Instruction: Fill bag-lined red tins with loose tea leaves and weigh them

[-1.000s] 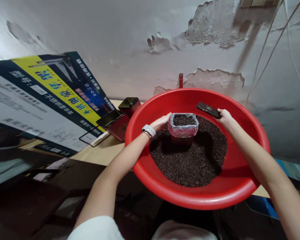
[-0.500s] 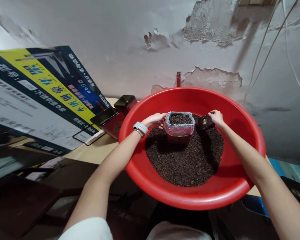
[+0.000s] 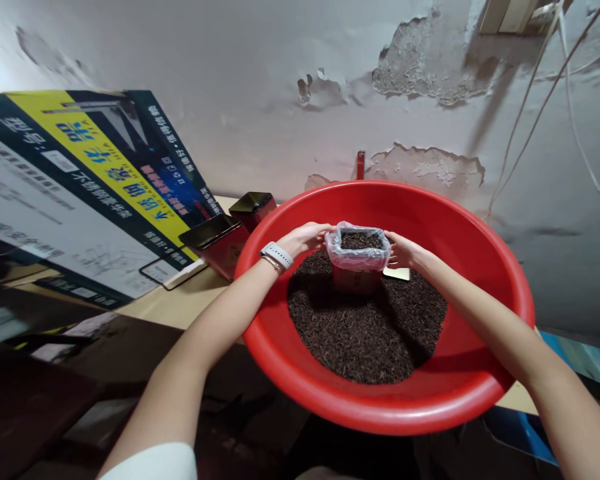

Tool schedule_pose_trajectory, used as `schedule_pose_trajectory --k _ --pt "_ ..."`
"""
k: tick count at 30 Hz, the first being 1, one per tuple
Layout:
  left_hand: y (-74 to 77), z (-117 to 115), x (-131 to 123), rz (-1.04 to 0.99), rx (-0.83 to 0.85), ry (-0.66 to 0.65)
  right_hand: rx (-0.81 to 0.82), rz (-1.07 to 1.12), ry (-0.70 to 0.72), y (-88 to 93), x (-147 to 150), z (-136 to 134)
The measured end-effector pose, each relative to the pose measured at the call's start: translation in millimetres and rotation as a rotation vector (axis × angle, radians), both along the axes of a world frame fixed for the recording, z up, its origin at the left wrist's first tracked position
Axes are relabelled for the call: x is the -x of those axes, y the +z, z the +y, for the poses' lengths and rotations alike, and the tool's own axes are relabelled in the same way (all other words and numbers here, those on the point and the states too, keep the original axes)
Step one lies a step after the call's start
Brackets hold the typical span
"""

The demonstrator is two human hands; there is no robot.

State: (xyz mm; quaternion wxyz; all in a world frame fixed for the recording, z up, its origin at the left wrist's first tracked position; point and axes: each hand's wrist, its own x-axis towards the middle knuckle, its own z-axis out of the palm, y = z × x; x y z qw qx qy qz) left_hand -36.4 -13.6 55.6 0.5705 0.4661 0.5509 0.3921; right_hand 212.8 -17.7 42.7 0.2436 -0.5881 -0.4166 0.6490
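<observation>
A red tin (image 3: 357, 281) stands upright on a heap of dark loose tea leaves (image 3: 365, 347) inside a big red basin (image 3: 385, 417). A clear plastic bag (image 3: 353, 259) lines the tin and folds out over its rim, and tea fills it near the top. My left hand (image 3: 307, 238), with a watch on the wrist, grips the left side of the bag-lined tin. On the opposite side my right hand (image 3: 405, 253) has its fingers against the bag and rim. Just under that hand a pale flat piece (image 3: 398, 273) lies on the tea, partly hidden.
Two red tins with dark tops, a nearer one (image 3: 217, 243) and a farther one (image 3: 253, 208), stand left of the basin on the table (image 3: 180, 307). A large printed carton (image 3: 95, 193) leans behind them. Cables (image 3: 530, 120) hang along the peeling wall (image 3: 240, 100).
My right hand has let go of the small dark box-like piece and moved left to the tin's right side. A pale flat piece now shows on the tea. My left hand stays at the tin.
</observation>
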Motion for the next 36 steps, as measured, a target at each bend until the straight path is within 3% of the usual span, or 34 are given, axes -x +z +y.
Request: schedule_pose_trajectory --k 3,7,10,12,15,17,19,25,28,31,33,36 --pt "7.0 -1.4 2.1 0.066 -0.219 0.047 -0.155 0.114 -0.064 11.7 -1.4 1.8" --pt "17.4 -2.3 4.8 0.233 -0.532 0.219 -0.603 0.077 -0.244 32.1 -2.8 -2.8" --pt "23.6 -4.7 8.2 0.375 -0.572 0.267 -0.766 -0.035 -0.256 47.6 -5.4 -10.9" --pt "27.7 -9.3 10.6 0.509 -0.442 0.200 -0.739 -0.149 -0.220 55.7 -9.4 -14.8" --pt "33.7 -18.8 13.1 0.649 -0.251 -0.051 -0.542 -0.272 -0.005 61.9 -16.0 -16.8" --pt "36.8 -23.9 13.9 0.650 -0.212 -0.205 -0.416 -0.239 0.145 62.4 -17.6 -17.0" --pt "38.9 -26.2 13.9 0.578 -0.197 -0.273 -0.412 -0.169 0.166 61.8 -16.4 -17.2" --pt "43.4 -23.0 9.5 0.247 -0.287 -0.043 -0.609 -0.044 -0.182 69.4 -16.2 -16.4" --pt "45.3 -20.4 13.0 0.246 -0.410 0.124 -0.662 0.046 -0.291 73.9 -25.6 -10.9" --pt "44.1 -16.9 24.8 0.340 -0.498 0.304 -0.711 -0.078 -0.324 69.5 -37.3 -3.2" --pt "41.0 -15.0 32.5 0.461 -0.482 0.204 -0.683 -0.170 -0.199 61.6 -42.9 0.0" --pt "34.7 -12.9 35.0 0.579 -0.475 -0.200 -0.624 -0.172 0.085 47.6 -44.4 -0.2"
